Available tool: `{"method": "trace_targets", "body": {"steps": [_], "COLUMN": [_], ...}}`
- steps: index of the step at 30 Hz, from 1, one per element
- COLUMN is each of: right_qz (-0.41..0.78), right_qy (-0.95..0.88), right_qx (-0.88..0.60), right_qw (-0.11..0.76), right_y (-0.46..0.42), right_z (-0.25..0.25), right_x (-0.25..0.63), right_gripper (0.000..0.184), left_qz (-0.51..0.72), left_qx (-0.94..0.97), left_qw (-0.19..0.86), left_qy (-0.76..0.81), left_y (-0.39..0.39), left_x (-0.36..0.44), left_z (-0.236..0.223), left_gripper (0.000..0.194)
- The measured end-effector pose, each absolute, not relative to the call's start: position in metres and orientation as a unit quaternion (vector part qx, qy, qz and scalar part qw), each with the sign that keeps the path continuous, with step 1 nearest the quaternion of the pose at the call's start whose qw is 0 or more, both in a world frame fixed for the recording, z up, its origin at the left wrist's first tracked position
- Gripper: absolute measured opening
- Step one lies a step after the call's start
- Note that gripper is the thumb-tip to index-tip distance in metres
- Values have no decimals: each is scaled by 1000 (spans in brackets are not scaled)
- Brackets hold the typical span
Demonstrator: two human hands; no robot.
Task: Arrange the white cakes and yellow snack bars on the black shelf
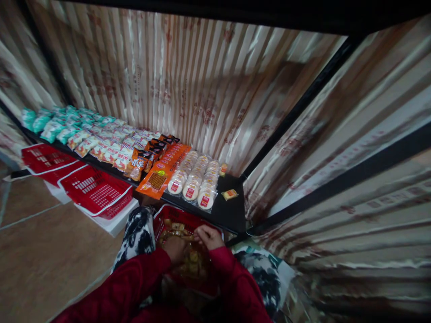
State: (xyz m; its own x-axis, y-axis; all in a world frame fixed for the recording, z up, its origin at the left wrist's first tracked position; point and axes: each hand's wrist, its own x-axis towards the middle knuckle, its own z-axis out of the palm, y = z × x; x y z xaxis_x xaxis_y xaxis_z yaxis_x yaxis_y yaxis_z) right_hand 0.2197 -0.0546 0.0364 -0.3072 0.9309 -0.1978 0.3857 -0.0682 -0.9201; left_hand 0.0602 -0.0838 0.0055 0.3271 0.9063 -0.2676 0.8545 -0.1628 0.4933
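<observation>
Over the red basket [178, 214] of yellow packets [193, 256], the left hand [175, 249] and right hand [208, 237] curl their fingers, gripping what I can't tell.

Black shelf [233, 216]: teal packs [54, 128], orange bag [164, 171], round crackers [190, 192], 2 yellow packets [230, 194].

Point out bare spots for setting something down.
Shelf: the right end, around two small packets, between the crackers and the black post. Floor: the tiles bordered by the red baskets and the left trouser leg. Crowded: the rest of the shelf, teal packets through crackers, and the basket under the hands.
</observation>
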Motion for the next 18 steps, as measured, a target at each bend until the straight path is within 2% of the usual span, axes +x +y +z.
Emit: {"method": "trace_targets", "body": {"steps": [3, 5, 9, 13, 18], "right_qz": [441, 357, 277, 310, 324], "right_qy": [-575, -563, -554, -541, -543], "right_qx": [-546, -577, -623, -634, -609], "right_qw": [421, 472, 478, 458, 479], "right_y": [-19, 2, 41, 77, 100], "right_z": [43, 45, 43, 39, 38], "right_x": [224, 227, 234, 239, 236], "right_gripper": [55, 57, 66, 75, 84], "left_qz": [168, 263, 321, 279, 255], "left_qx": [781, 776, 790, 825, 838], "left_qw": [207, 134, 13, -37, -81], "left_qy": [565, 558, 522, 490, 476], "left_y": [-66, -54, -30, -8, 17], "left_x": [64, 68, 82, 98, 109], "left_z": [38, 49, 53, 44, 29], "left_gripper": [32, 32, 38, 52, 53]}}
